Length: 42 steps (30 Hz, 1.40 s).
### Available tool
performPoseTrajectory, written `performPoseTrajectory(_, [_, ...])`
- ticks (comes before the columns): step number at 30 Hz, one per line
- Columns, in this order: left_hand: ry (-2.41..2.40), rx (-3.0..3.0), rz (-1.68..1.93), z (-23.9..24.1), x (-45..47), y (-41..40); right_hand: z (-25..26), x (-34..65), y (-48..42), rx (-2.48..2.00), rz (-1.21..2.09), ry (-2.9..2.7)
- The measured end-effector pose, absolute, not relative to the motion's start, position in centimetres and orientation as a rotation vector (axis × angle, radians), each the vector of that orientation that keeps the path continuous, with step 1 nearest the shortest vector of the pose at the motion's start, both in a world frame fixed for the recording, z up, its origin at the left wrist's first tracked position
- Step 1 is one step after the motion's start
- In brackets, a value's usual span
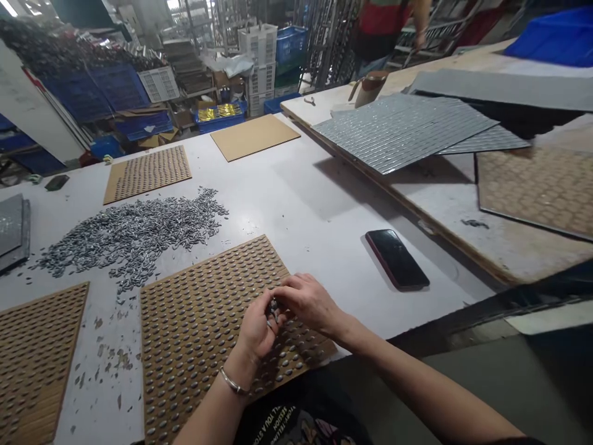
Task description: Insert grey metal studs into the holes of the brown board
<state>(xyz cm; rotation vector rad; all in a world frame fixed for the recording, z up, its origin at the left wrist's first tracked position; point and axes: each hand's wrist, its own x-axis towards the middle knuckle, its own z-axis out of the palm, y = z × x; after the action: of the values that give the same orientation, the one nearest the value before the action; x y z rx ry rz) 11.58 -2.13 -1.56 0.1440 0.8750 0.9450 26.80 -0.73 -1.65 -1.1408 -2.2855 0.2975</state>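
Observation:
My left hand point(259, 324) is cupped around several small shiny grey metal pieces point(272, 307), pointed ovals in shape. Fingertips of my right hand point(308, 301) reach into that cupped palm and touch the pieces; whether one is pinched between them is hidden. Both hands are over a brown board point(199, 321) set with rows of the same oval pieces. Beyond it, a loose heap of grey pieces point(152, 232) spreads across the white table point(296, 204). A second studded board point(37, 364) lies at the left, and another studded board point(151, 173) lies farther back.
A plain brown board point(254, 137) lies at the table's far edge. To the right are a phone point(397, 258) and a raised wooden tabletop point(435, 228) bearing grey ribbed sheets point(403, 130) and a jug point(370, 88). A person point(380, 31) stands behind, near crates point(259, 62).

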Motion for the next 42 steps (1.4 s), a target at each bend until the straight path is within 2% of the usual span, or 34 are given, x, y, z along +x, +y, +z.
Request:
performPoseTrajectory(4, [0.897, 0.253, 0.943, -1.0, 11.7, -2.9, -1.9, 26.9, -1.1, -1.135, 0.387, -2.315])
performPoseTrajectory(9, [0.909, 0.251, 0.891, -1.2, 11.5, -3.2, -1.9, 27.5, -0.7, -1.268, 0.831, -2.032])
performPoseTrajectory(11, [0.944, 0.192, 0.887, -1.6, 11.3, -3.2, -2.2, 28.2, 0.4, -1.389, 0.915, -1.874])
performPoseTrajectory(16, [0.967, 0.233, 0.837, -2.2, 10.9, -3.4, -3.8, 29.3, 4.2, -1.641, 0.913, -1.813])
performPoseTrajectory(22, [0.969, 0.315, 0.823, -2.4, 10.2, -3.6, -4.8, 28.4, 6.0, -1.783, 0.867, -1.98])
performPoseTrajectory(28, [0.966, 0.29, 0.808, -2.9, 9.9, -3.1, -4.8, 28.1, 7.2, -1.887, 0.882, -1.884])
performPoseTrajectory(35, [0.961, 0.173, 0.894, -1.5, 9.6, -4.2, -3.5, 27.7, 4.1, -1.757, 0.83, -1.807])
performPoseTrajectory(40, [1.015, 0.157, 0.952, -1.3, 8.6, -5.7, -0.5, 25.6, -1.4, -1.215, 1.096, -2.032])
performPoseTrajectory(42, [1.019, 0.149, 0.921, -1.2, 8.5, -6.5, -0.4, 24.8, -3.4, -1.112, 1.091, -2.037])
